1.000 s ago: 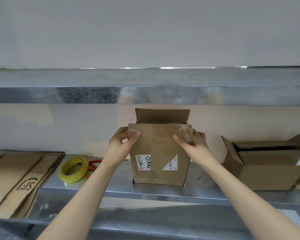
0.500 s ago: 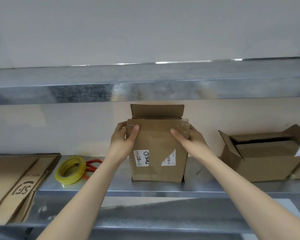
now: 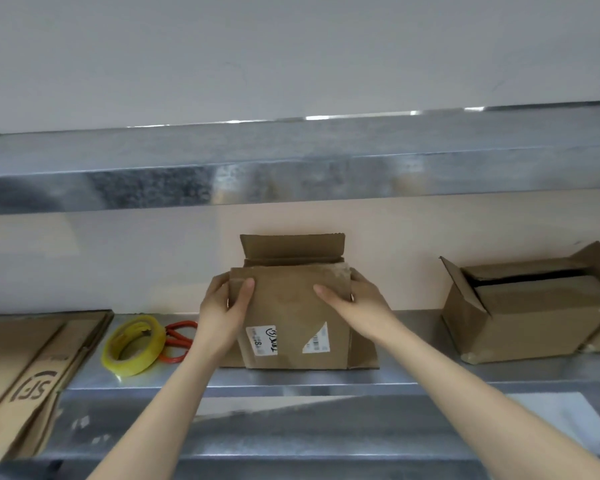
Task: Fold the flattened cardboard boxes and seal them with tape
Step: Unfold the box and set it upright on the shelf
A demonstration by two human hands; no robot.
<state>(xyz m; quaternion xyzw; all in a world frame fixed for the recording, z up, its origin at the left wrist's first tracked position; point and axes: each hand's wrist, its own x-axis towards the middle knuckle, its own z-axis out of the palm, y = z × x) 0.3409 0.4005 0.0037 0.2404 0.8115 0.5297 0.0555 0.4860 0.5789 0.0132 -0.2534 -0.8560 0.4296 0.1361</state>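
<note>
A small brown cardboard box with two white labels stands on the metal shelf in the middle of the view. Its near flap is folded down over the top and its far flap stands upright. My left hand grips the box's upper left corner, thumb on the front face. My right hand grips the upper right corner, thumb across the front. A yellow tape roll lies on the shelf to the left of the box.
Orange-handled scissors lie between the tape roll and the box. Flattened cardboard boxes are stacked at the far left. A second box with open flaps sits at the right. An upper metal shelf overhangs the work area.
The box has widened out, with side panels now showing at its lower corners. Both hands have stayed on the upper corners while the near flap came lower over the top.
</note>
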